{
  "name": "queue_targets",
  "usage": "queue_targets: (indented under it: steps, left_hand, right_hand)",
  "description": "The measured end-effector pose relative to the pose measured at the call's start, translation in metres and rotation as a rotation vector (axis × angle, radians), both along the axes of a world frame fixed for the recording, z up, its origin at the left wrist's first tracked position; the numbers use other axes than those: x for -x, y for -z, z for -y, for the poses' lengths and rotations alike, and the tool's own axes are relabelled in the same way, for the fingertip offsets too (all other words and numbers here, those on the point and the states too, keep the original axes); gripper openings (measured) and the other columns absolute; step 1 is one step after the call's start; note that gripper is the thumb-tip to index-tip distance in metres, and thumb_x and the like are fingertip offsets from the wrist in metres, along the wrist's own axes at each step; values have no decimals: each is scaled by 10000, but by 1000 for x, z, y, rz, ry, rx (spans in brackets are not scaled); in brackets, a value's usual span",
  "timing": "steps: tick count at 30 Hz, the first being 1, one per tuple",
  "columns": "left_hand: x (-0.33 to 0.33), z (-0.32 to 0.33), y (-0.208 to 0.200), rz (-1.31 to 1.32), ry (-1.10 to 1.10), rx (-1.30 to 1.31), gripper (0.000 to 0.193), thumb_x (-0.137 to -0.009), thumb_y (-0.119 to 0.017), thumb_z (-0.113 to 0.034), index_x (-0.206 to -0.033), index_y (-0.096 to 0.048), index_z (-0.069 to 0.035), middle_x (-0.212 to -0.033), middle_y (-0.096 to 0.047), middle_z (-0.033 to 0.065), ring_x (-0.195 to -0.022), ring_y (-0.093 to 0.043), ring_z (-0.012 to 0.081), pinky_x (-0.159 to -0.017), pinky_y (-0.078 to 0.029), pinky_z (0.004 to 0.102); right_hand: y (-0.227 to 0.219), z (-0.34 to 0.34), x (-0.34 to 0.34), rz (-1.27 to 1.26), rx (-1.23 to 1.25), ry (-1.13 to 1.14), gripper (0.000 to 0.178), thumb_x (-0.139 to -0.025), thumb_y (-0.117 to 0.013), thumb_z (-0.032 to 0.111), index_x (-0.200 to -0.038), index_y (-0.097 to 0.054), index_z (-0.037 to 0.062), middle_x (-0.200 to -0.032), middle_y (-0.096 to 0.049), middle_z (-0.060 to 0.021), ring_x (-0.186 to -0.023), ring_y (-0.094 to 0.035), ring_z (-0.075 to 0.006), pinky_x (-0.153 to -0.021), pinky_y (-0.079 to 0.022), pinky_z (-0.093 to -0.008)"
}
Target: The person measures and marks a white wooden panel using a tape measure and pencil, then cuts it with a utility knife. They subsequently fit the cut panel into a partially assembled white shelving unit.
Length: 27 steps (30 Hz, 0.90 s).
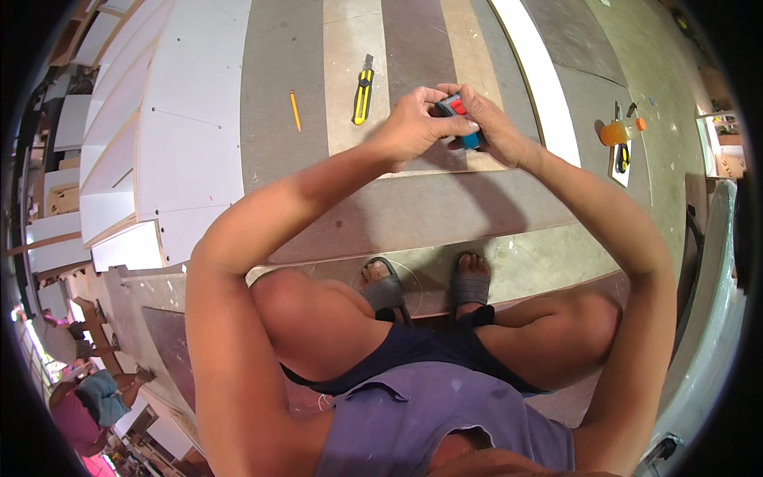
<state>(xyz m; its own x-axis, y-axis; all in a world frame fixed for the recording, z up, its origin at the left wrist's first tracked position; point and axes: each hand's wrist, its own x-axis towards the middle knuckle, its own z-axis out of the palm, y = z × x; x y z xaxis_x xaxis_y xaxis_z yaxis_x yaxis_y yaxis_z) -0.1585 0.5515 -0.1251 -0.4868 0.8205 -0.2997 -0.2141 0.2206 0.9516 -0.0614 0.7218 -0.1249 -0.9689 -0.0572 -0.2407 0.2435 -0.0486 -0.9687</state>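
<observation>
Both of my hands hold a small tape measure (470, 140) with a blue-teal body and a red part on top. My left hand (415, 127) closes on it from one side, thumb laid across it. From the other side my right hand (497, 127) wraps its fingers round the case, partly hiding it. Left of my hands, a yellow and black utility knife (362, 99) lies on the boards with its blade end pointing away from me. Further left lies a yellow pencil (295, 110).
A white panel cabinet (195, 119) stands at the left, and a long white strip (548, 79) lies at the right. Beyond it are an orange drink bottle (620, 132) and another cutter (623, 157). Another person (91, 405) is at the far lower left.
</observation>
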Motion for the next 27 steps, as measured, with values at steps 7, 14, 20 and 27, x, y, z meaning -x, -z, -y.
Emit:
queue_targets:
  steps: [7,14,20,27]
  left_hand:
    - [3,24,72,467,0,84,279,-995,-652,-320,-1126,-625,-75,-1025,-596,21,-938,-589,126,-850,-496,314]
    - [40,82,142,-209,-135,557,390,-928,-719,-401,-847,-688,-21,-711,-683,54,-593,-653,154,-628,-524,318]
    - [47,81,163,-496,-64,645,390,-873,-756,-414,-798,-726,-32,-682,-724,72,-598,-696,184,-652,-538,356]
    - [33,74,165,-655,-30,712,476,-838,-735,-558,-848,-746,-82,-790,-735,126,-799,-710,319,-723,-529,442]
  right_hand:
    - [29,-48,-13,283,-449,-385,600,-849,-690,482,-1216,-626,12,-1034,-663,-170,-1012,-622,-269,-929,-504,-371]
    - [82,-102,-32,378,-925,-391,532,-793,-639,324,-1216,-670,3,-1199,-674,-252,-1127,-626,-382,-1012,-463,-416]
    - [114,-116,-46,333,-1132,-283,347,-893,-582,286,-1138,-743,100,-1096,-727,-179,-1042,-674,-363,-937,-518,-430]
    - [130,-121,-68,321,-1175,-163,308,-905,-627,300,-1074,-748,73,-1070,-723,-167,-1000,-686,-349,-893,-545,-443]
